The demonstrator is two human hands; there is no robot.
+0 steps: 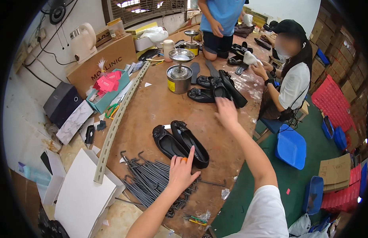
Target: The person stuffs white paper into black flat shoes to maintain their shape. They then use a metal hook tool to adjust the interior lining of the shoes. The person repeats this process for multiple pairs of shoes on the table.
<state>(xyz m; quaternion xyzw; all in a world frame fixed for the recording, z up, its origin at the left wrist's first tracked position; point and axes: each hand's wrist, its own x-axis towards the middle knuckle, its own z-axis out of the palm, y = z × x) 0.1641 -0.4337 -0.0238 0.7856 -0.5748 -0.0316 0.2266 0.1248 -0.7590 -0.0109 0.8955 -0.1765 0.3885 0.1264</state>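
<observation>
In the head view, a near pair of black bowed flats is set on the brown table, side by side with toes turned away. The left hand is held palm-down beside the heels, fingers spread and index extended toward the right shoe; nothing is seen clasped in it, and whether the shoe is touched by the fingertip cannot be told. The right hand is stretched out to the far shoes, its fingers laid over the closest ones; whether a grip is made there cannot be told, as the fingertips are partly lost against the black.

A loose heap of bent rods is lying under and beside the left hand, close by the near pair. The far shoes are crowded together, with a metal pot just to their left.

For good handling, one shoe is best taken singly by its heel or side, so that its neighbours are not dragged along and its bow is not crushed. The left wrist is best kept raised, so that the rods are not snagged, and the pot is best given clearance.
</observation>
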